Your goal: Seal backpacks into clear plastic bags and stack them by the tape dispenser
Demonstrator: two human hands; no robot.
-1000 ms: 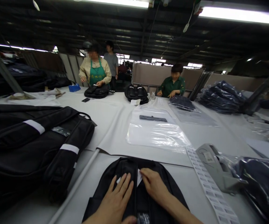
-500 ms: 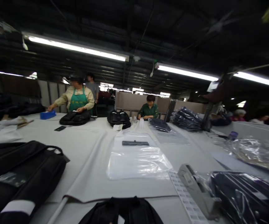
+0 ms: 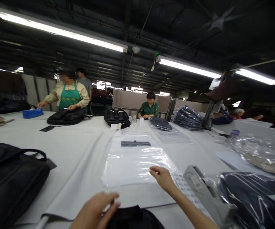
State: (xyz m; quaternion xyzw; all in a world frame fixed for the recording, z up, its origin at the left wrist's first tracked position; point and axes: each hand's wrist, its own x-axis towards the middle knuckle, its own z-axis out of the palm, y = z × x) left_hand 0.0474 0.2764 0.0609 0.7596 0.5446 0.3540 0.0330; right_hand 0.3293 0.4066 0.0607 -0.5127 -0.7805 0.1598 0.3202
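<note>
The left hand (image 3: 96,208) sits low at the near edge, blurred, its fingers bunched together against the top of a black fabric bag (image 3: 134,218) that lies on the white table (image 3: 80,149) right in front of the person. Whether it grips the fabric cannot be told. The right hand (image 3: 162,178) reaches farther out, loosely curled, at the near right corner of a stack of clear plastic bags (image 3: 134,159). Whether its fingertips have caught a sheet is unclear.

Just right of that hand lie a white strip of printed labels (image 3: 186,189) and a grey label dispenser (image 3: 206,194).

The plastic looks slick and thin, so a pinch at the corner could well lift several bags at once, or drag the whole stack toward the near edge. The forearm passes close over the label strip and might snag or sweep it.

The print on the labels is too small to read. A person at the far left wears a green apron (image 3: 68,100) with pale lettering that is not legible either.
</note>
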